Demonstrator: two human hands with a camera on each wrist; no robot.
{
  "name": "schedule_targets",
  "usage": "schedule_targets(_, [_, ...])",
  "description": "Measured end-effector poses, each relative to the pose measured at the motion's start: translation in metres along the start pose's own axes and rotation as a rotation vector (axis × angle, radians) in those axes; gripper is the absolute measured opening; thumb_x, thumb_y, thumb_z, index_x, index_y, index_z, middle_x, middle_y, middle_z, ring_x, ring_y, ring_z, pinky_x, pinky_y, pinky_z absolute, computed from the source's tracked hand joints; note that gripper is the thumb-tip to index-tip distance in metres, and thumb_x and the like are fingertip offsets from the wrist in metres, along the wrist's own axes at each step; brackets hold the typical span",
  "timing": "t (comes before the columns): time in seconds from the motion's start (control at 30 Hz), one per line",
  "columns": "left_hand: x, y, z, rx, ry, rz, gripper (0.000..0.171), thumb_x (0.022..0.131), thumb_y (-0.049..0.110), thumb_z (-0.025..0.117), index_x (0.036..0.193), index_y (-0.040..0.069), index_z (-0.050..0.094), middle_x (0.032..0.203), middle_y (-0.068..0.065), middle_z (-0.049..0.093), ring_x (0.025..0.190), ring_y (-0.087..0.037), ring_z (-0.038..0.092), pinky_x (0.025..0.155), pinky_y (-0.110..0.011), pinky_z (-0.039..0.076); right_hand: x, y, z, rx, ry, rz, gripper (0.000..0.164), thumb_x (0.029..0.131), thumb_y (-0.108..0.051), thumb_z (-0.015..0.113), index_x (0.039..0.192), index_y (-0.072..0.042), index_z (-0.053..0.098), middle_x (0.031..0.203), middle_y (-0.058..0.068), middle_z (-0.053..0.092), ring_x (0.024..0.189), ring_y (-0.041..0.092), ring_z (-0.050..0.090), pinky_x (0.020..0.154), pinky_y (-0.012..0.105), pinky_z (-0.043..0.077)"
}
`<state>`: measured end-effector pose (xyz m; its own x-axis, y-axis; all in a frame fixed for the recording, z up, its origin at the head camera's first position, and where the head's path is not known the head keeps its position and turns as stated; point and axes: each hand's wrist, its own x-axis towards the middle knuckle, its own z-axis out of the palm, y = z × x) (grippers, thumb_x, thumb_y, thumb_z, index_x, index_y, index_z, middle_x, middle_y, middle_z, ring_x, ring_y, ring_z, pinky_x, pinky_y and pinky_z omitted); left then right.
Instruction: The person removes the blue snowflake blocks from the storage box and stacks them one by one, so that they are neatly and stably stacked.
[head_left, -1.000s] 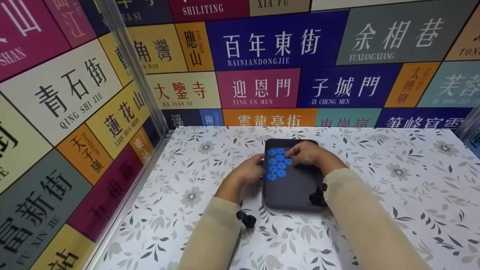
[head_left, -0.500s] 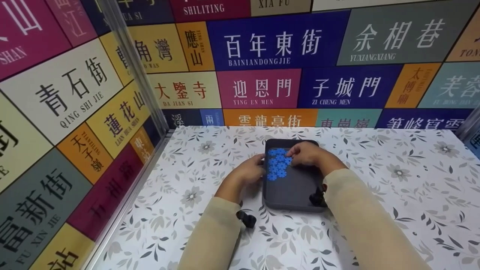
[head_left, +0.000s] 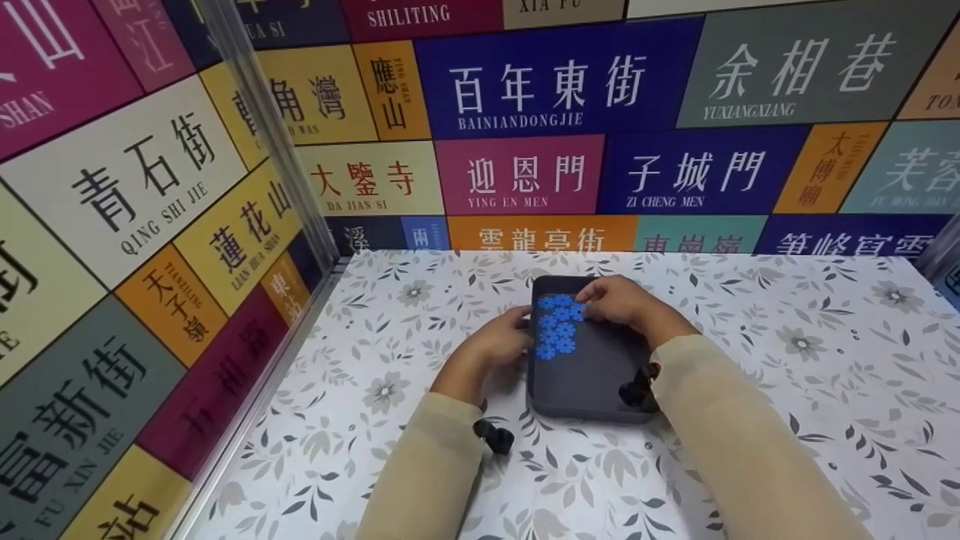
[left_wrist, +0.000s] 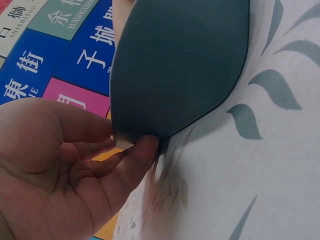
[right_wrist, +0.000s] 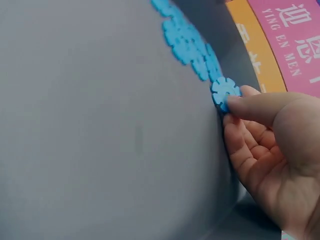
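A dark grey rectangular tray [head_left: 589, 375] lies on the table with several blue snowflake-shaped plastic discs [head_left: 555, 330] grouped flat in its upper left part. My right hand [head_left: 619, 301] is over the tray's far end, pinching one blue notched disc [right_wrist: 225, 91] between thumb and finger, at the end of the group. At the left side of the tray is my left hand [head_left: 501, 341]. Its thumb and fingers grip the tray's edge, seen close in the left wrist view, where the outer wall [left_wrist: 175, 70] hides the inside.
The table carries a white cloth [head_left: 382, 457] printed with grey leaves and flowers. Behind it and to the left rise walls [head_left: 517, 172] covered with coloured Chinese street-name panels. Small black devices [head_left: 493, 436] sit at both wrists.
My right hand has shifted slightly toward the tray's far edge, with the disc at its fingertips. My left hand and the tray stay nearly in place.
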<state>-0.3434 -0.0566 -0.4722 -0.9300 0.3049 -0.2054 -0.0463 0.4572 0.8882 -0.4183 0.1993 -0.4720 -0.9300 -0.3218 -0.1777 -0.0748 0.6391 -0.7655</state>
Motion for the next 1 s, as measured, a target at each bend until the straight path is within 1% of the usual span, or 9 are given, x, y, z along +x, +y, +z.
schedule_targets(0.13, [0.0, 0.0, 0.001, -0.037, -0.008, 0.003, 0.076, 0.092, -0.004, 0.055, 0.165, 0.01, 0.04, 0.159, -0.018, 0.055, 0.14, -0.031, 0.057, 0.109, -0.046, 0.055, -0.003, -0.004, -0.002, 0.199, 0.0, 0.023, 0.036, 0.104, -0.011, 0.065, 0.137, 0.004, 0.066, 0.128, 0.018, 0.07, 0.099, 0.016, 0.07, 0.087, 0.027, 0.06])
schedule_targets(0.23, [0.0, 0.001, 0.001, -0.023, 0.003, -0.006, 0.075, 0.093, -0.001, 0.055, 0.165, 0.013, 0.04, 0.159, -0.017, 0.056, 0.14, -0.029, 0.057, 0.112, -0.045, 0.054, -0.007, -0.007, -0.005, 0.297, 0.035, 0.025, 0.036, 0.103, -0.009, 0.066, 0.136, 0.005, 0.066, 0.122, 0.013, 0.071, 0.094, 0.014, 0.071, 0.084, 0.026, 0.062])
schedule_targets(0.37, [0.0, 0.001, 0.001, -0.033, 0.004, -0.022, 0.075, 0.094, -0.001, 0.055, 0.166, 0.013, 0.039, 0.16, -0.016, 0.054, 0.139, -0.029, 0.057, 0.113, -0.046, 0.053, -0.02, -0.008, -0.011, 0.344, 0.106, -0.002, 0.038, 0.103, -0.012, 0.069, 0.137, 0.005, 0.067, 0.117, 0.006, 0.074, 0.09, 0.011, 0.072, 0.084, 0.026, 0.063])
schedule_targets(0.47, [0.0, 0.001, 0.001, -0.05, -0.007, -0.02, 0.075, 0.094, -0.002, 0.055, 0.166, 0.011, 0.038, 0.161, -0.018, 0.053, 0.14, -0.031, 0.058, 0.112, -0.048, 0.054, -0.032, -0.006, -0.016, 0.384, 0.162, -0.014, 0.04, 0.103, -0.014, 0.07, 0.138, 0.005, 0.067, 0.116, 0.003, 0.074, 0.092, 0.011, 0.073, 0.088, 0.028, 0.064])
schedule_targets(0.57, [0.0, 0.001, 0.0, -0.035, -0.009, -0.009, 0.075, 0.094, -0.002, 0.055, 0.166, 0.009, 0.038, 0.161, -0.02, 0.053, 0.142, -0.033, 0.057, 0.114, -0.048, 0.054, -0.045, -0.001, -0.02, 0.427, 0.227, -0.01, 0.041, 0.103, -0.015, 0.071, 0.139, 0.004, 0.066, 0.112, -0.002, 0.073, 0.092, 0.01, 0.074, 0.09, 0.029, 0.065])
schedule_targets(0.7, [-0.001, 0.001, -0.001, -0.016, -0.007, 0.004, 0.074, 0.094, -0.001, 0.055, 0.166, 0.009, 0.037, 0.161, -0.02, 0.053, 0.143, -0.033, 0.056, 0.116, -0.048, 0.052, -0.06, 0.009, -0.026, 0.461, 0.3, 0.008, 0.044, 0.103, -0.017, 0.07, 0.142, 0.003, 0.064, 0.11, -0.007, 0.071, 0.09, 0.005, 0.072, 0.089, 0.026, 0.064])
schedule_targets(0.83, [0.0, 0.0, -0.001, -0.024, -0.013, -0.001, 0.075, 0.095, -0.001, 0.055, 0.167, 0.009, 0.036, 0.162, -0.02, 0.052, 0.144, -0.033, 0.056, 0.116, -0.047, 0.052, -0.072, 0.021, -0.032, 0.495, 0.324, 0.014, 0.049, 0.104, -0.018, 0.069, 0.147, 0.004, 0.059, 0.108, -0.009, 0.069, 0.093, 0.004, 0.071, 0.089, 0.023, 0.063])
schedule_targets(1.0, [0.0, 0.0, 0.0, -0.019, -0.014, -0.005, 0.074, 0.095, 0.0, 0.055, 0.167, 0.01, 0.036, 0.161, -0.02, 0.053, 0.142, -0.033, 0.057, 0.113, -0.047, 0.054, -0.085, 0.04, -0.039, 0.519, 0.365, 0.048, 0.053, 0.105, -0.019, 0.068, 0.15, 0.004, 0.056, 0.103, -0.014, 0.072, 0.09, 0.002, 0.072, 0.087, 0.021, 0.063])
